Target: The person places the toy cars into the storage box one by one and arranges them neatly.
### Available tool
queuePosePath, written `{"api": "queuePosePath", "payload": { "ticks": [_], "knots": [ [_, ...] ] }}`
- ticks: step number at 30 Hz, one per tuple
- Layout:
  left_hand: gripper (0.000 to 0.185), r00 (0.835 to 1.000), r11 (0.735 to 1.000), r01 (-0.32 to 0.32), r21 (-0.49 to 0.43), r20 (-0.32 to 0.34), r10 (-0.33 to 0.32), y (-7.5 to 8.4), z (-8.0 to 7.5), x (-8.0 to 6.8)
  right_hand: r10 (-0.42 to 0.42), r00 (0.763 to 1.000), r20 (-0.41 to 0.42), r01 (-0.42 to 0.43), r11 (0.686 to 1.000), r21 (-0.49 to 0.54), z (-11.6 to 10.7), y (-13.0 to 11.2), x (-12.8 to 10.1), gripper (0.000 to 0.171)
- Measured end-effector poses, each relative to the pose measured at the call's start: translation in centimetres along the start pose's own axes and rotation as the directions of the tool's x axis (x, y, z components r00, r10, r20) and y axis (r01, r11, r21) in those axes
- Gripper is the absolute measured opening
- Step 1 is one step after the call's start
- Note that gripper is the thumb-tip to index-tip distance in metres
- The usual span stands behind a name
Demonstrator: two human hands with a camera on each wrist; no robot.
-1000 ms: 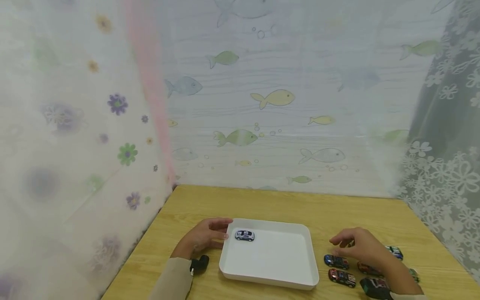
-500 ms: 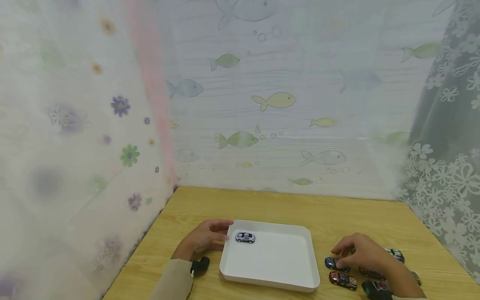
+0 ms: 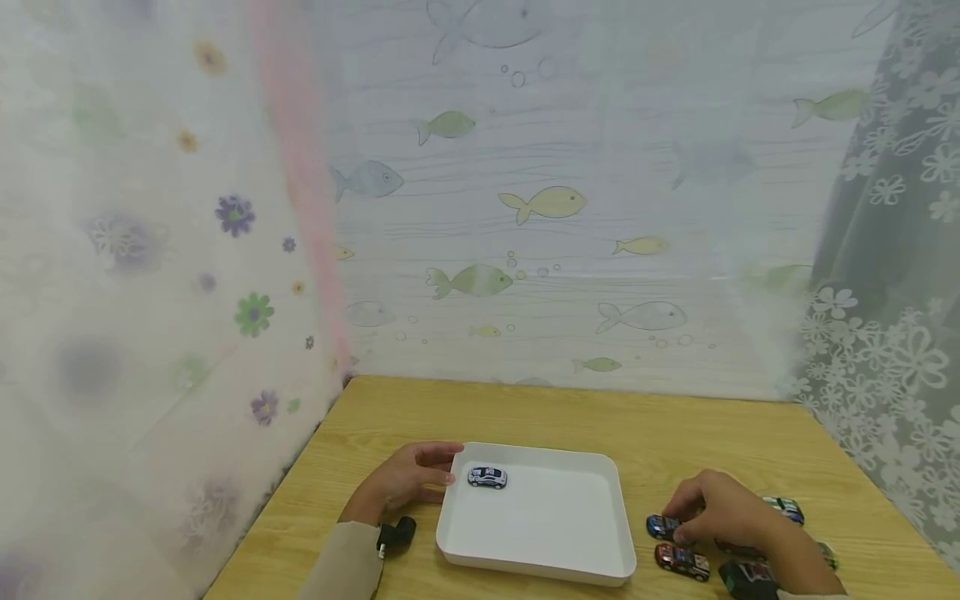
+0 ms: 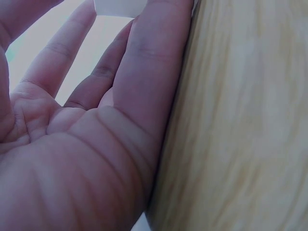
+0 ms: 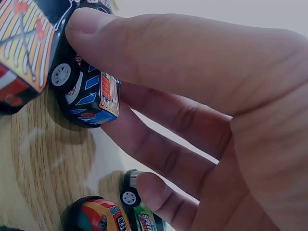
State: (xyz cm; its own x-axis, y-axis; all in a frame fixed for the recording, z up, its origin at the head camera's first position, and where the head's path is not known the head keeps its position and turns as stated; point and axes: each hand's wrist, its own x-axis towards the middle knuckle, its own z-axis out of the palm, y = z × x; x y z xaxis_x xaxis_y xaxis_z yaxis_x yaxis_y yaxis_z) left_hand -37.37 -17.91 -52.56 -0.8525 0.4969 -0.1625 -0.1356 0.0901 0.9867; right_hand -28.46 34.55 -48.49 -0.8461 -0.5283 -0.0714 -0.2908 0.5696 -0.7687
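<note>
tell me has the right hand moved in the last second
Yes. The right hand has dropped toward the table and come slightly nearer the white tray, and now grips the blue toy car beside the tray's right rim.

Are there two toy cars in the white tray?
No, the white tray holds only one small toy car, near its far left corner; the other cars sit on the table beside the right hand.

Near the right hand (image 3: 720,512) are 5 toy cars; by the left hand (image 3: 405,482), 1 white tray (image 3: 555,567) holding 1 toy car (image 3: 487,477).
</note>
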Motion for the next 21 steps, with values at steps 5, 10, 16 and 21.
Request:
{"api": "queuePosePath", "payload": {
  "ticks": [5,10,16,21],
  "knots": [
    [0.06,1.0,1.0,-0.004,-0.003,-0.001,0.004,-0.11,-0.06,0.01,-0.024,1.0,0.002,0.024,1.0,0.01,0.04,-0.09,0.01,0.019],
    [0.06,1.0,1.0,-0.003,-0.006,0.006,0.003,-0.12,-0.03,-0.02,-0.023,1.0,0.002,0.023,1.0,-0.012,-0.02,-0.1,-0.05,0.018],
    [0.061,1.0,1.0,-0.007,-0.018,0.014,0.007,0.11,0.05,-0.17,-0.02,1.0,-0.014,0.02,0.999,-0.037,0.0,-0.22,-0.05,0.017],
    [0.061,1.0,1.0,-0.011,-0.013,0.021,0.011,0.16,0.04,-0.27,0.009,0.999,-0.033,-0.011,0.999,-0.053,0.11,-0.52,-0.13,0.017]
  ]
}}
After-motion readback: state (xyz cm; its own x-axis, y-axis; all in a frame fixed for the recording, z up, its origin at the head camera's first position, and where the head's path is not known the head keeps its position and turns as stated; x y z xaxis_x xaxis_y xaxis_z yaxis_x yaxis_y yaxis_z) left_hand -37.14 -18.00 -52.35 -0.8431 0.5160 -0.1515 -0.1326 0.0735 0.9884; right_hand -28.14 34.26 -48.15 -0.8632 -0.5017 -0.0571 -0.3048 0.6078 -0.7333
